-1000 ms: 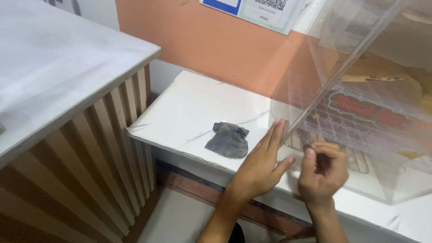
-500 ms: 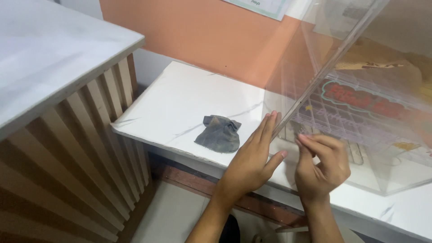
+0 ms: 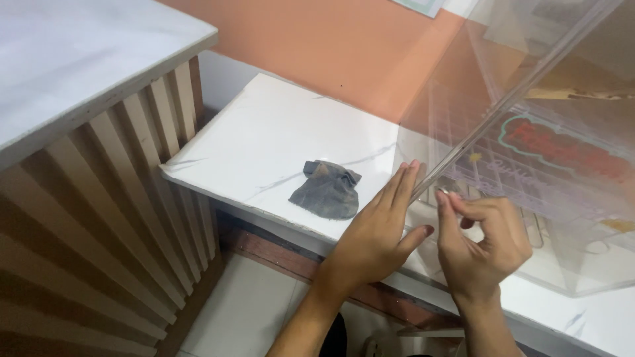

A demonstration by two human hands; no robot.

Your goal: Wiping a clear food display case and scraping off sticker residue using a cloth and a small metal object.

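My left hand [image 3: 377, 231] lies flat, fingers together, against the near left face of a clear acrylic display case [image 3: 529, 132] on a white marble counter [image 3: 264, 139]. My right hand [image 3: 483, 241] is beside it, fingers curled, with thumb and forefinger pinched at the lower corner edge of the case; whether they hold anything is too small to tell. A crumpled dark grey cloth [image 3: 327, 190] rests on the counter just left of my left hand, untouched.
A higher white counter [image 3: 73, 66] with vertical wooden slats [image 3: 99, 225] stands on the left. An orange wall [image 3: 344, 46] runs behind. Inside the case are a wire rack and a coloured printed panel [image 3: 562, 149]. Tiled floor lies below.
The view has shifted closer and slightly to the right. My left hand stays flat on the case, and my right hand's pinch has crept a little up the corner edge.
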